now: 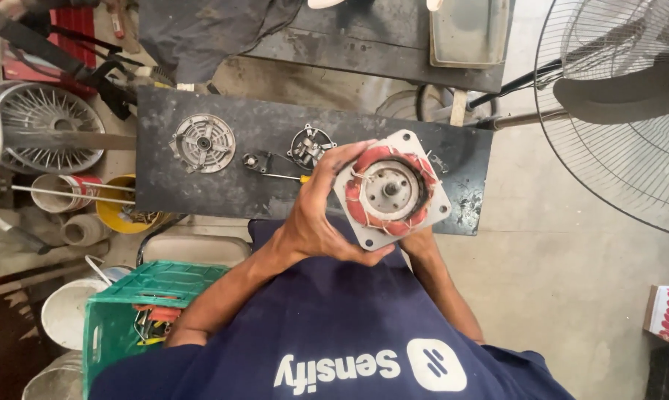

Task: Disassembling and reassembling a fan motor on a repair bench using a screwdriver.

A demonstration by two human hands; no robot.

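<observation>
Dusty concrete floor (564,281) surrounds a dark, scuffed tabletop (201,189) that carries a round ribbed motor cover (202,143), a smaller motor part (310,146) and a yellow-handled screwdriver (286,177), with a green crate (127,311) at the person's left and a pedestal fan (623,96) at the right. Held above the tabletop's near edge, the fan motor stator (390,190) with red windings faces the camera, shaft axis pointing up, its square plate turned cornerwise. The left hand (321,215) wraps its left side, fingers (333,164) curled tight on the rim; the right hand (417,241) seems to grip from beneath, mostly hidden.
</observation>
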